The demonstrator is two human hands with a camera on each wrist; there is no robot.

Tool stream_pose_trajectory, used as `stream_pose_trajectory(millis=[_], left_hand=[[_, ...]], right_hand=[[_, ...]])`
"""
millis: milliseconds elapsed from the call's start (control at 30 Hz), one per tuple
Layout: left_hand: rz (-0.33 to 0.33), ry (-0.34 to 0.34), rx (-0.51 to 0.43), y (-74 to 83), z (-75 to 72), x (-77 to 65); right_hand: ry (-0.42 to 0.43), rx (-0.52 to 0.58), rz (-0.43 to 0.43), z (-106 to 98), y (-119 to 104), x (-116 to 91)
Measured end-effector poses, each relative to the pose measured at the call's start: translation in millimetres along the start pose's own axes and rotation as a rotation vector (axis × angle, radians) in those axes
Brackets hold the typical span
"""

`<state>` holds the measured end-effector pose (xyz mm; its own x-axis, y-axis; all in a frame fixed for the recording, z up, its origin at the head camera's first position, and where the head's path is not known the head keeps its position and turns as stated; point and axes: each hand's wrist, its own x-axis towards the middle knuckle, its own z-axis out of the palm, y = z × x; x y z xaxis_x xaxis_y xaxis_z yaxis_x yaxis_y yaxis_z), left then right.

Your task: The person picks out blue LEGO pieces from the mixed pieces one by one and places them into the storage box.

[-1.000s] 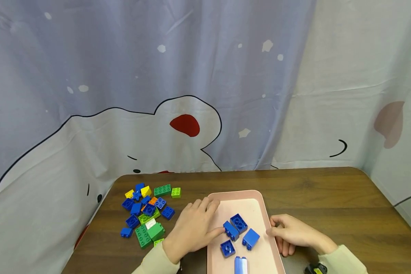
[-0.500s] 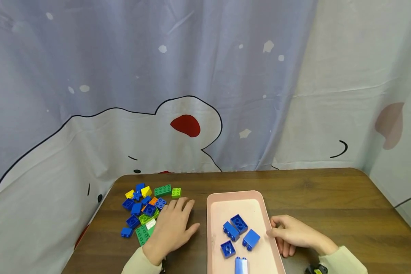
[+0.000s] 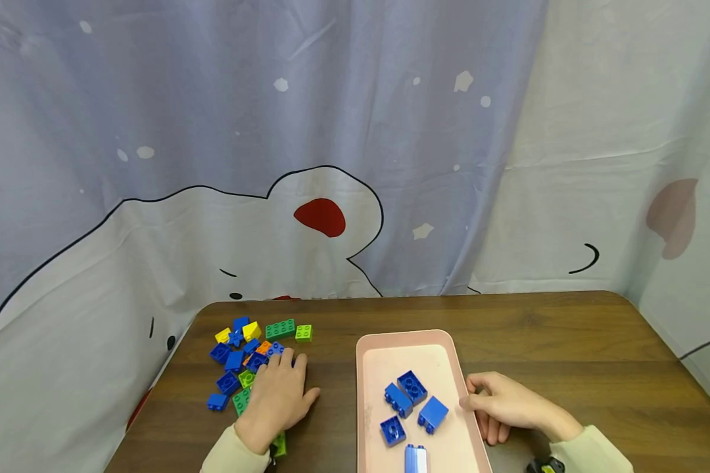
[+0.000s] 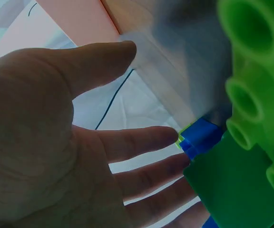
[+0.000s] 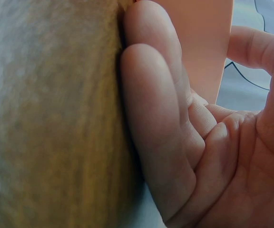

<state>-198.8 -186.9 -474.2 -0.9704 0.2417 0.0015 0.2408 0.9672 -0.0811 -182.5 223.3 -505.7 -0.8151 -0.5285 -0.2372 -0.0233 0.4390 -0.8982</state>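
Observation:
My left hand (image 3: 277, 394) is over the right side of a pile of toy building bricks, holding nothing. In the left wrist view its fingers are extended and its thumb is spread, with the fingertips beside a blue brick (image 4: 201, 137) and a dark green brick (image 4: 241, 185). A light green brick (image 4: 263, 71) looms close to that camera. My right hand (image 3: 505, 404) holds the right rim of a pink tray (image 3: 364, 401), thumb at the edge and the other fingers curled outside the wall. Inside the tray lie several blue bricks (image 3: 433, 414).
Blue, yellow, orange and green bricks are spread on the left of the brown wooden table (image 3: 538, 328). A long green brick (image 3: 281, 329) and a small lime brick (image 3: 304, 333) lie at the pile's back right. Behind the table hangs a patterned curtain (image 3: 426, 131).
My left hand has moved left from over the tray's left edge to the brick pile, covering some green bricks. The right hand stays at the tray's rim.

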Motion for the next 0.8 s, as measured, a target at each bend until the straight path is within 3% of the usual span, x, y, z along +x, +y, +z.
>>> stream_pose_trajectory(millis=[800], left_hand=[[0.130, 0.002, 0.014, -0.7, -2.1, 0.3]], right_hand=[[-0.003, -0.020, -0.005, -0.5, 0.8, -0.8]])
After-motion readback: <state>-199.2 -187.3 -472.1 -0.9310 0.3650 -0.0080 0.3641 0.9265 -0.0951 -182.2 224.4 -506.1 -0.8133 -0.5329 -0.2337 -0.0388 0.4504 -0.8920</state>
